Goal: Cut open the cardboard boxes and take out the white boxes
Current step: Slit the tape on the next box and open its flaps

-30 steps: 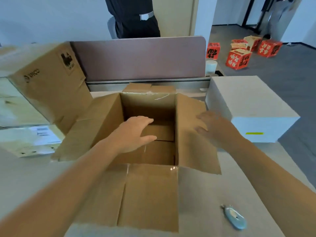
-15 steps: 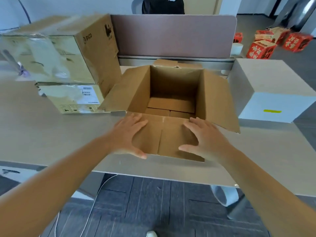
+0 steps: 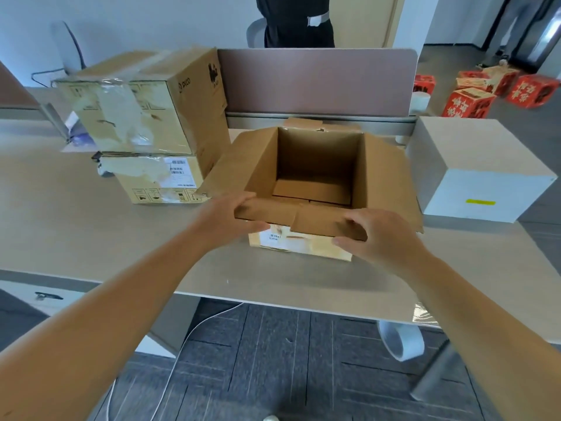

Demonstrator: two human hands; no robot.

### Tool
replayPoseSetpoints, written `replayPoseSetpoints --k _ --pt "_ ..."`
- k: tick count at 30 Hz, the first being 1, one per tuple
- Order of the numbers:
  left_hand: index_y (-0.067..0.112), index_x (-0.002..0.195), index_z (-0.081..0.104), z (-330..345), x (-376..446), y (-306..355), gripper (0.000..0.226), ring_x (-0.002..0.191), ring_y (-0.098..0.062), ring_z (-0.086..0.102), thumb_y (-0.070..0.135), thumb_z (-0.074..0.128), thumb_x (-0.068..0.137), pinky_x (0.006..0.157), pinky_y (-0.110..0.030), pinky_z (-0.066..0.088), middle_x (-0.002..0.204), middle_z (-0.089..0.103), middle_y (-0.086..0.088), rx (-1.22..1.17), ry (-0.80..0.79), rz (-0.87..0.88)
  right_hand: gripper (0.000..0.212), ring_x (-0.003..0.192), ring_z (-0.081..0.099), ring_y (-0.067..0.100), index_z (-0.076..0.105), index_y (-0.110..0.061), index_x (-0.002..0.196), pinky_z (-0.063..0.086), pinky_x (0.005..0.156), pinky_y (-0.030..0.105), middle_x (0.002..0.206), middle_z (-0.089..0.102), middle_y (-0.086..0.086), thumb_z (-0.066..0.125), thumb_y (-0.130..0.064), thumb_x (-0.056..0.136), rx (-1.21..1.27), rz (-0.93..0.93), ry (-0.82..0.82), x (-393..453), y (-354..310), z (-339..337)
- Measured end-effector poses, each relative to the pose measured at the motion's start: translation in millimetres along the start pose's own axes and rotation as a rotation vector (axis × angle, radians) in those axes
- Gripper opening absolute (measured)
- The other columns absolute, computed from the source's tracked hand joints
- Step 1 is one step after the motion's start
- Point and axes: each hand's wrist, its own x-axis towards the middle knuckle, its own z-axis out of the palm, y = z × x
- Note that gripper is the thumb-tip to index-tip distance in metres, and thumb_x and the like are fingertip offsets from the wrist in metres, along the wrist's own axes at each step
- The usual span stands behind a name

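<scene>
An open cardboard box (image 3: 315, 165) stands on the desk, its flaps spread and only bare cardboard showing inside. My left hand (image 3: 224, 218) grips the left end of its near flap (image 3: 291, 214), thumb under the flap. My right hand (image 3: 379, 235) grips the right end of the same flap, fingers curled over its edge. A white box (image 3: 476, 165) with a yellow sticker sits on the desk to the right. Two taped cardboard boxes (image 3: 151, 117) are stacked at the left, both closed.
The desk (image 3: 91, 226) has a brown divider panel (image 3: 315, 83) behind the open box. A person in dark clothes stands beyond it. Red boxes (image 3: 467, 101) lie on the floor at the far right. A tape roll (image 3: 400, 341) hangs below the desk's front edge.
Both hands left the box's inside and side flap and came to the near flap. They first lay flat on it and now curl round its edge, the flap raised off the desk.
</scene>
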Motion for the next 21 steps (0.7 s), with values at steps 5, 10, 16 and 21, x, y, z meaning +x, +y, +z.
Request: replayPoseSetpoints --k 5,10,16,21 --pt "0.014 0.124 0.055 -11 17 -1 0.054 0.108 -0.018 0.053 0.032 0.072 0.077 0.084 -0.027 0.038 0.114 0.06 -0.001 -0.236 0.228 -0.086 0.03 0.099 0.06 0.02 0.063 -0.01 0.114 0.032 0.071 0.019 0.11 0.067 0.004 0.056 -0.025 0.089 0.055 -0.002 0.207 9 -7 -14" --pt "0.012 0.12 0.05 -6 42 -6 0.05 0.098 -0.016 0.051 0.029 0.072 0.078 0.08 -0.029 0.041 0.104 0.053 0.002 -0.483 0.341 -0.19 0.021 0.1 0.057 0.024 0.065 -0.005 0.105 0.032 0.073 0.021 0.102 0.066 0.008 0.056 -0.013 0.087 0.244 0.216 0.38 26 -5 -14" --pt "0.004 0.118 0.044 20 55 -13 0.067 0.114 -0.028 0.047 0.039 0.076 0.071 0.09 -0.033 0.038 0.118 0.046 -0.01 -0.727 0.396 -0.48 0.03 0.082 0.046 0.022 0.046 -0.014 0.083 0.039 0.068 0.031 0.076 0.046 0.002 0.072 -0.029 0.076 0.801 0.723 0.462 42 -4 6" --pt "0.011 0.125 0.053 57 58 -34 0.134 0.117 -0.027 0.051 0.083 0.07 0.013 0.105 -0.047 0.037 0.126 0.055 -0.007 -0.955 0.13 -0.552 0.019 0.066 0.044 0.011 0.059 -0.003 0.084 0.042 0.058 0.009 0.069 0.05 -0.004 0.064 -0.022 0.085 0.97 0.72 0.429 41 -1 37"
